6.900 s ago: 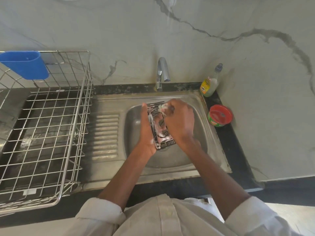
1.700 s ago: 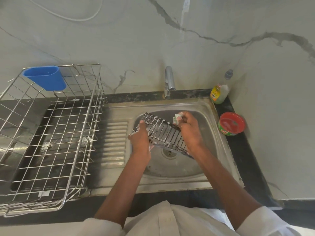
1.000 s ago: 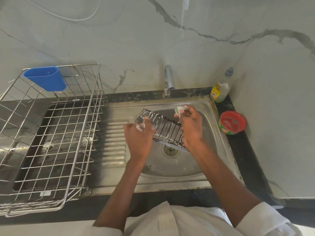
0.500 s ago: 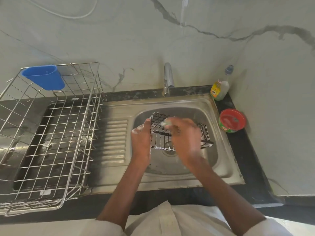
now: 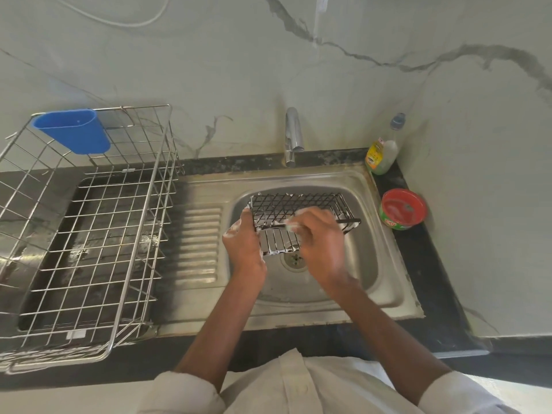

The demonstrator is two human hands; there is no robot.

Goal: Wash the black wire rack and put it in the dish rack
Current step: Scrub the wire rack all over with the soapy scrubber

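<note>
The black wire rack [image 5: 286,207], streaked with white soap foam, is held over the steel sink basin [image 5: 370,264], its grid face turned up and toward the wall. My left hand [image 5: 245,243] grips its left end. My right hand [image 5: 319,240] presses a small soapy scrubber [image 5: 291,225] against the rack's front edge; most of the scrubber is hidden in my fingers. The empty steel dish rack [image 5: 89,234] stands on the counter to the left of the sink.
A blue plastic cup [image 5: 74,134] hangs on the dish rack's back corner. The tap [image 5: 291,135] stands behind the basin, with no water seen running. A dish soap bottle [image 5: 383,150] and a red-lidded green tub [image 5: 401,209] sit on the black counter at right.
Over the last seconds I turned the wire rack from edge-on to lying lengthwise with its grid facing up. My right hand moved from its far edge down to its front edge.
</note>
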